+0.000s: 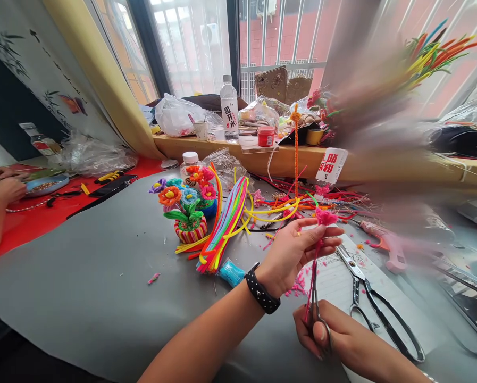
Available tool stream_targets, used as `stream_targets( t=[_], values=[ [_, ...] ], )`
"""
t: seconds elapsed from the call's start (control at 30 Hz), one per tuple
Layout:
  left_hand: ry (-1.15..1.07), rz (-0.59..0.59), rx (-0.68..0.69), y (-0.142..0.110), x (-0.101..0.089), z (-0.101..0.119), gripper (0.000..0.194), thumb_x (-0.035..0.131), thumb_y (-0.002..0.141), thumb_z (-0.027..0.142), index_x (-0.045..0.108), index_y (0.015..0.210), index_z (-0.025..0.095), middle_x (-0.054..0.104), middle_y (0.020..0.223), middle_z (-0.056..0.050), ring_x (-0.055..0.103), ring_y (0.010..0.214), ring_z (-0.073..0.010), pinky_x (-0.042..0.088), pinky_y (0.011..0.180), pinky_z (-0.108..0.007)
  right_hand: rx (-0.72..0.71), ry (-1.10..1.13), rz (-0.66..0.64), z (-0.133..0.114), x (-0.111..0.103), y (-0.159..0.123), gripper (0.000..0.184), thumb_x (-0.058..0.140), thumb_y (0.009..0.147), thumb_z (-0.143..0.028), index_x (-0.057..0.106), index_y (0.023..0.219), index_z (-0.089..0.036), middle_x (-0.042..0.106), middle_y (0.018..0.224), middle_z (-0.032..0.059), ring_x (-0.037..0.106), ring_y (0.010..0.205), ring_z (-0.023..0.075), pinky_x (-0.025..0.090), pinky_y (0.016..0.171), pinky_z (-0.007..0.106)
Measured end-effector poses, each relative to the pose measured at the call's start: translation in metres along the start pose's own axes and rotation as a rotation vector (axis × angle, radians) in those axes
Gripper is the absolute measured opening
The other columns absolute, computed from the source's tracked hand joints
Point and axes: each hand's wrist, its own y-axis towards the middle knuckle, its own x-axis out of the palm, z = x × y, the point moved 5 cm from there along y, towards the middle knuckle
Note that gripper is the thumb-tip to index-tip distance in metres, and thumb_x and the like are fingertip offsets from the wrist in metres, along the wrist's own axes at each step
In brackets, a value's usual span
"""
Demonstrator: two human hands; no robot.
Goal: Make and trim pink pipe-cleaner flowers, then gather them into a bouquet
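My left hand (292, 250), with a black dotted band at the wrist, pinches a fuzzy pink pipe-cleaner flower (326, 216) between thumb and fingers. From the flower a thin pink stem hangs down past my fingers. Lower down, my right hand (321, 327) is closed around the handles of small metal scissors (314, 287). Their blades point up alongside the stem; I cannot tell whether they touch it. Large black-handled scissors (357, 270) lie on a white paper sheet (344, 290), right of both hands. Pink fuzz clippings (298, 284) are scattered below my left hand.
Left of my hands are a bundle of colourful pipe cleaners (226, 223), a pot of fuzzy flowers (190, 229) and a blue packet (232, 273). A pink glue gun (393, 250) lies right. Behind stands a water bottle (229, 109). Another person's hands (7, 186) are far left.
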Motion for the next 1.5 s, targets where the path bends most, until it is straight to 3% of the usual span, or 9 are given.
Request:
stream_targets(
  t=[0.33,0.67,1.27,1.5],
  values=[
    [-0.025,-0.009,0.016,0.0,0.0,-0.002,0.016,0.058,0.073,0.02,0.053,0.085,0.012,0.066,0.087,-0.009,0.062,0.069,-0.0093,0.046,0.066,-0.02,0.025,0.027,0.019,0.002,-0.001,0.0,0.058,0.027,0.074,-0.07,0.038,0.055,-0.016,0.037,0.056,-0.0016,0.034,0.054,0.0097,0.029,0.052,0.021],
    [-0.041,0.0,0.028,0.001,-0.001,-0.002,0.021,0.059,0.072,0.022,0.05,0.089,0.012,0.065,0.09,-0.011,0.062,0.072,-0.0111,0.046,0.071,-0.022,0.071,0.037,0.018,0.01,0.002,0.0,0.057,0.026,0.074,-0.07,0.033,0.053,-0.017,0.032,0.051,-0.0037,0.027,0.048,0.0073,0.021,0.045,0.021],
    [-0.013,-0.035,0.005,0.0,-0.005,0.009,0.026,0.063,0.068,0.018,0.046,0.087,0.012,0.064,0.092,-0.015,0.063,0.077,-0.0143,0.044,0.08,-0.029,0.021,-0.007,0.051,0.002,0.0,0.003,0.065,0.019,0.072,-0.073,0.032,0.043,-0.016,0.03,0.042,-0.0039,0.028,0.04,0.0055,0.024,0.042,0.02],
    [0.002,0.001,-0.04,0.002,-0.009,0.008,0.022,0.065,0.066,0.02,0.05,0.081,0.013,0.065,0.093,-0.009,0.06,0.071,-0.0075,0.043,0.073,-0.02,-0.007,-0.021,0.067,-0.005,-0.002,0.002,0.063,0.02,0.075,-0.07,0.038,0.05,-0.016,0.036,0.05,-0.0026,0.032,0.047,0.0077,0.028,0.048,0.02]
  ],
)
